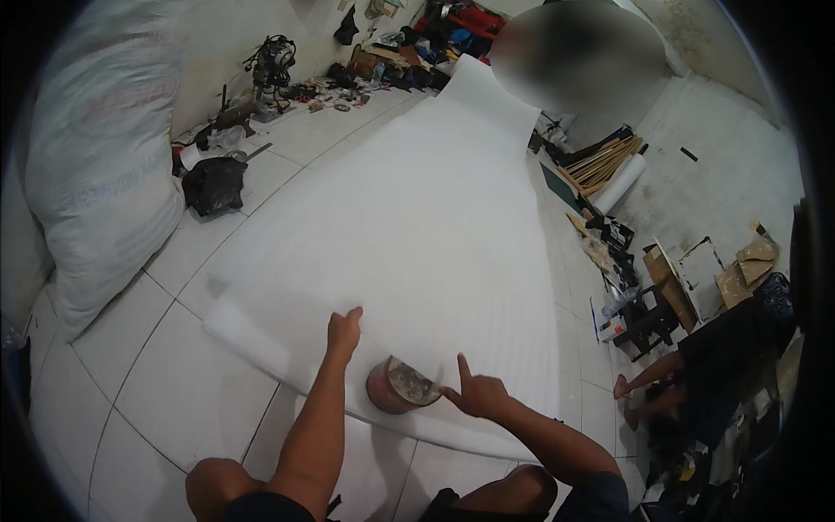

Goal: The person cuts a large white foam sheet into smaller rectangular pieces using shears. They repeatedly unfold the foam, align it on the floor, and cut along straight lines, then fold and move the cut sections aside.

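A wide white sheet [409,217], which looks like soft foam, lies over the tiled floor in front of me. My left hand [345,332] is above its near part, with the fingers curled in; whatever they may hold is too small to make out. Close to the near edge stands a round reddish-brown can [390,389], its top grey and crusted. To the right of this can is my right hand [478,393], index finger and thumb stretched apart and the other fingers folded. Its thumb tip is by the can's rim; contact is unclear.
A large stuffed white sack [109,165] leans at the left, near a black plastic bag [215,184]. Tools and clutter line the far wall. Wooden sticks [609,165] and boards [674,283] are at the right. Another person's legs [652,376] show at the lower right.
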The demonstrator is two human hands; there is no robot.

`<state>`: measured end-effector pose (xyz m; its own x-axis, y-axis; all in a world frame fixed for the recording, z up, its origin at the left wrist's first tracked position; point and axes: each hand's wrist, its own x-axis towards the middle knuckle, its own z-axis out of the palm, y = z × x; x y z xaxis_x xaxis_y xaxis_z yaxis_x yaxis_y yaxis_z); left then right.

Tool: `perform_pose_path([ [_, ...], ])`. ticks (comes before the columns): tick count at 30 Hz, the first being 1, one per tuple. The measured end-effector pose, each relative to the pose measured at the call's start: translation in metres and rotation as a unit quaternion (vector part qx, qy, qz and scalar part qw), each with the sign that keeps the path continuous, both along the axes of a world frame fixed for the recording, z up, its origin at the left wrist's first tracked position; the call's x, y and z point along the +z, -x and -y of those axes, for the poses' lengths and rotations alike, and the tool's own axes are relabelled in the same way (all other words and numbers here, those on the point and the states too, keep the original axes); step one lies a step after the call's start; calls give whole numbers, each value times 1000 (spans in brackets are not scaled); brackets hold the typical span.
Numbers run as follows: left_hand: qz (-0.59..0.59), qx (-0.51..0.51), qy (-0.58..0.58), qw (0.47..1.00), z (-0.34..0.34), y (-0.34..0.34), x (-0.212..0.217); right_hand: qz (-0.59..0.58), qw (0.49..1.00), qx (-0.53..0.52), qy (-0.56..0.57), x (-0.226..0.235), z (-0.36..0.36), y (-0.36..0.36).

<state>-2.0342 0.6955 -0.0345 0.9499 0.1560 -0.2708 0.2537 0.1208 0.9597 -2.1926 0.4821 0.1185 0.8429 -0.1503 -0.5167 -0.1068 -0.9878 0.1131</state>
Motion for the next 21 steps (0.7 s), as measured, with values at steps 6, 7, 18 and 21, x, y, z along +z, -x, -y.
perform_pose_path([
  [6, -99, -21, -110, 989, 16, 17, -35, 169, 979, 96, -67, -36, -14, -23],
  [7, -86, -52, -152, 983, 11, 15, -43, 166, 981, 95, -34, -47, -18, -28],
  [18, -194, -120, -150, 962, -7, 17, -49, 230, 918, 311, -91, -82, -32, -27],
  [21, -126, -140, 1, 982, -12, 18, -45, 274, 922, 274, -16, -85, -20, -31],
])
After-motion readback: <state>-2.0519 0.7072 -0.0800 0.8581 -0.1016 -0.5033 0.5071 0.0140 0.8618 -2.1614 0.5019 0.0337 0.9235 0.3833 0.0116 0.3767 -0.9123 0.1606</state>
